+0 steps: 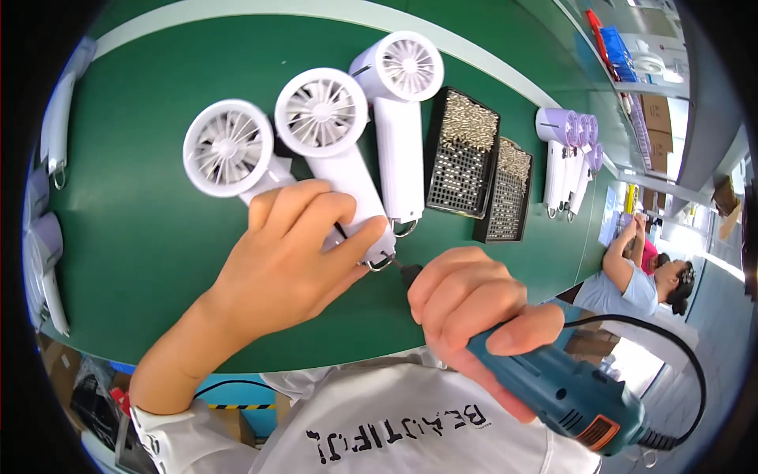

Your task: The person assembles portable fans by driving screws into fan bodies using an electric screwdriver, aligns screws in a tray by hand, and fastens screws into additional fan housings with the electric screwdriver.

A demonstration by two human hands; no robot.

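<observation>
The person's left hand lies over the handle of the middle white handheld fan, fingers curled down around it and pinning it flat on the green worktop, thumb stretched toward the handle's lower end where a small metal ring sticks out. The right hand is clenched around a teal electric screwdriver, its dark tip brought right up to the bottom end of that handle, just beside the ring; whether the bit actually touches I cannot tell. A black cable loops off the rear of the tool. Two more white fans lie alongside, one to the left partly under the hand, one to the right, all with round grilles facing up. Just beyond them sit two black perforated trays holding small metal screws. Farther along the worktop is a cluster of pale purple fans, and another person leans over the far end.
</observation>
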